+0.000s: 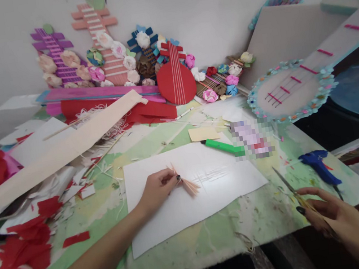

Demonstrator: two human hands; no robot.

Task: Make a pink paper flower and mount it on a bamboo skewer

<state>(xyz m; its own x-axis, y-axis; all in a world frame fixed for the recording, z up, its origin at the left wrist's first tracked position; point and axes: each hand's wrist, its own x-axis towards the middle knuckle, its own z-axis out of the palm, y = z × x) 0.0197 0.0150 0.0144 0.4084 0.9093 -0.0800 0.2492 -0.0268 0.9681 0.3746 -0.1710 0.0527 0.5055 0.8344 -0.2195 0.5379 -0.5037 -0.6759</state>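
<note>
My left hand (160, 185) pinches a small peach pleated paper piece (192, 188) at its middle. Its folded ends fan out on both sides, just over a white sheet (159, 219) that has grey pencil-like strokes on it. By the table's right front edge, my right hand (339, 218) grips scissors (290, 186) with gold-coloured handles. The blades look closed together and point up and to the left. Part of the handles is hidden by my fingers.
A blue glue gun (321, 169) lies right of the scissors. A green marker or cutter (224, 147) touches the sheet's back edge. Red paper scraps (27, 249) and a long cream strip (66, 148) cover the left. Decorated lute-like crafts (175, 78) line the wall.
</note>
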